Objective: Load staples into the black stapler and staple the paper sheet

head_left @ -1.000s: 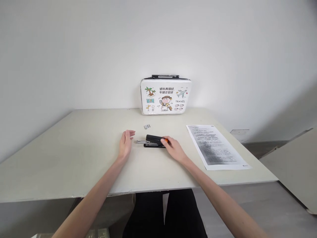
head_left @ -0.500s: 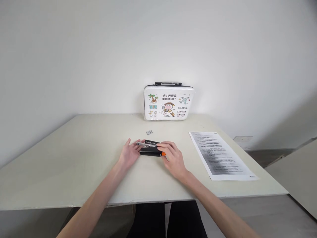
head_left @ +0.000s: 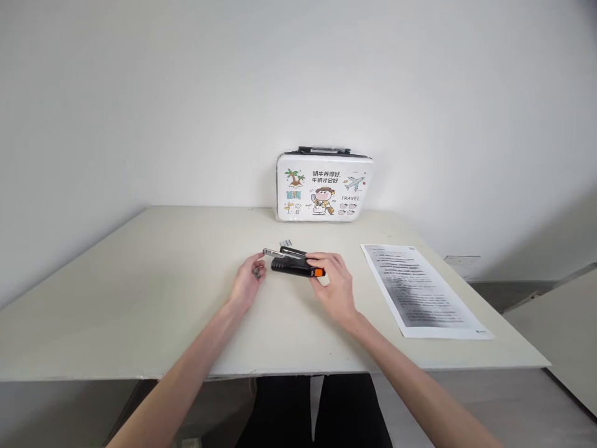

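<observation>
Since half a second ago, my left hand [head_left: 246, 281] has come out from under the front of the stapler [head_left: 293, 267], and its fingers have curled in from an open palm. They now pinch a small grey metal piece [head_left: 257, 272], too small to make out clearly. My right hand [head_left: 336, 287] grips the stapler's rear between thumb and fingers, near its orange end. The black stapler lies between my hands, tilted, its metal rail [head_left: 273, 252] jutting toward my left fingertips; I cannot tell whether they touch it.

Just beyond the stapler, partly hidden by it, a few grey strips [head_left: 286, 243] lie on the pale table [head_left: 140, 305]. To the right of my right hand, well apart from it, a printed sheet [head_left: 415, 289] lies flat. Farther ahead of both hands, a white case [head_left: 305, 210] with a black handle [head_left: 324, 150] stands before the plain wall [head_left: 186, 99]. Below my forearms, past the table's near edge, are my black trousers [head_left: 284, 410].

The case reads "奶牛养得好,牛奶才会好" and "TRAVEL", among drawings of a palm tree, an aeroplane and a cartoon cow. The sheet's lines are too small to read.
</observation>
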`<state>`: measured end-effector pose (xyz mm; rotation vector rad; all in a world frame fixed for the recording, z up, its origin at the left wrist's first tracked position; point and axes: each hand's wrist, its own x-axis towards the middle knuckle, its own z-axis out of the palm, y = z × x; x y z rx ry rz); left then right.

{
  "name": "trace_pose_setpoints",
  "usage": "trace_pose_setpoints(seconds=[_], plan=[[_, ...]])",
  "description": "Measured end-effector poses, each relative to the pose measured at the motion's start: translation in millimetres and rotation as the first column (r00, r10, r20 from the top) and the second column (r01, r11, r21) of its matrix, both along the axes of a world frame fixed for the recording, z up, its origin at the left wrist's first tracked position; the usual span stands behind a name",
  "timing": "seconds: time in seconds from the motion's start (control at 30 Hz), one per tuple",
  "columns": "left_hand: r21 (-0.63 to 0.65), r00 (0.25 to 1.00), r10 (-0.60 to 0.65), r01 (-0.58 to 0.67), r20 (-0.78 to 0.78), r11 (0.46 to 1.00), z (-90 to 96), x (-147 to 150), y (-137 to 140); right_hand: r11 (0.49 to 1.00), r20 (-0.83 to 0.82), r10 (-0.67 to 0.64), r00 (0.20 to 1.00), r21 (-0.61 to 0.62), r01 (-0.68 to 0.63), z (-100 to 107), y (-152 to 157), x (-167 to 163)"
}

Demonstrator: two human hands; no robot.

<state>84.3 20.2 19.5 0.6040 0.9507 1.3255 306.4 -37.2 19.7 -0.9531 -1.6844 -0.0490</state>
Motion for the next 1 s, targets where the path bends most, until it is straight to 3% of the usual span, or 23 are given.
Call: trace_pose_setpoints(seconds=[0.1,0.2,0.27,0.37,0.43,0.47,0.53,0.57,0.63,0.8,0.9,1.0], plan=[[0.151,0.954,0.045,0.001,-0.298,0.989,-0.6,3,-7,0.996,-0.134,-0.01,0.991,-0.091,-0.002,3,0,3],[0.305,0.779,0.081,0.146,-0.622,0.941,-1.1,7,-13,0.988,-0.176,-0.014,0.984,-0.156,-0.014,1,1,2],[0.37,0.703,0.084,0.265,-0.706,0.891,-2.2,10,-15,0.98,-0.197,-0.024,0.98,-0.198,-0.016,-2,2,0],[0.409,0.656,0.085,0.359,-0.75,0.839,-3.9,13,-16,0.961,-0.236,-0.049,0.97,-0.275,-0.018,-8,6,-5],[0.387,0.708,0.066,0.303,-0.703,0.871,-3.8,12,-15,0.939,-0.256,-0.078,0.964,-0.344,-0.015,-11,12,-10],[0.359,0.782,0.047,0.231,-0.621,0.904,-3.3,11,-14,0.926,-0.263,-0.096,0.96,-0.378,-0.011,-12,16,-13],[0.249,0.939,0.032,0.058,-0.342,0.967,-1.8,7,-10,0.894,-0.258,-0.132,0.957,-0.448,0.002,-14,26,-21],[0.184,0.98,0.042,-0.006,-0.193,0.983,-1.0,4,-8,0.875,-0.242,-0.151,0.958,-0.484,0.015,-15,33,-26],[0.106,0.998,0.065,-0.065,0.002,0.992,0.7,-3,-3,0.834,-0.193,-0.177,0.965,-0.55,0.043,-18,46,-38],[0.066,0.979,0.099,-0.112,0.177,0.991,3.5,-14,3,0.771,-0.075,-0.199,0.977,-0.628,0.108,-27,88,-82],[0.053,0.963,0.106,-0.123,0.247,0.991,4.2,-15,1,0.764,0.001,-0.166,0.986,-0.632,0.13,-27,112,-106],[0.031,0.946,0.095,-0.11,0.311,0.993,3.6,-16,0,0.791,0.067,-0.088,0.994,-0.602,0.111,-18,125,-118]])
